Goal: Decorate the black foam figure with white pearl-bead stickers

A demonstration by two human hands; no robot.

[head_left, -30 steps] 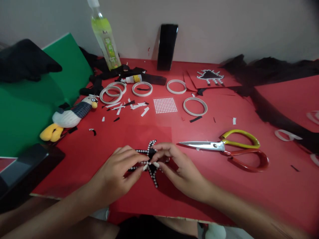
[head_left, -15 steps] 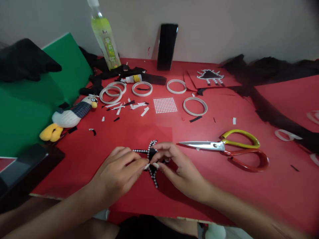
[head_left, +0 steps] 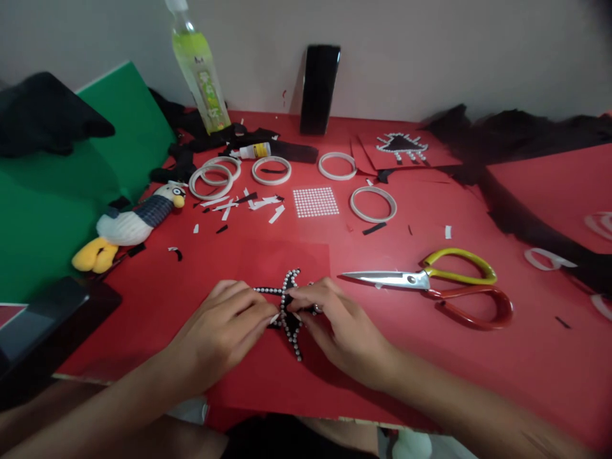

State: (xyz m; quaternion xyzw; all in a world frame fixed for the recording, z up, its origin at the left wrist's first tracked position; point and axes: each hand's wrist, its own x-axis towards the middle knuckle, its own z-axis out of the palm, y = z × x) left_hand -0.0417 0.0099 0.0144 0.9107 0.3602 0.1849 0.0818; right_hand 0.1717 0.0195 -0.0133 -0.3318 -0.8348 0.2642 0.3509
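A black cut-out (head_left: 292, 324) edged with silvery-white stick-on beads lies on a red paper sheet (head_left: 268, 382) in front of me. A beaded strip (head_left: 268, 291) runs from it to the left. My left hand (head_left: 232, 326) is at its left side, thumb and fingers pressed together at the beaded edge. From the right, my right hand (head_left: 342, 325) reaches over the cut-out with its fingertips drawn close together. Anything small between the fingers of either hand is hidden. Part of the cut-out's right side is covered by my right hand.
Scissors (head_left: 406, 280) with yellow and red handles lie to the right. A bead sheet (head_left: 315, 202), tape rolls (head_left: 373, 204), a glue bottle (head_left: 255, 151) and paper scraps lie beyond. Farther back stand a phone (head_left: 319, 89) and a drink bottle (head_left: 203, 80). A plush bird (head_left: 134, 223) is left.
My hands have drawn slightly apart over the cut-out. The right fingertips have curled lower, and more of the beaded middle edge shows.
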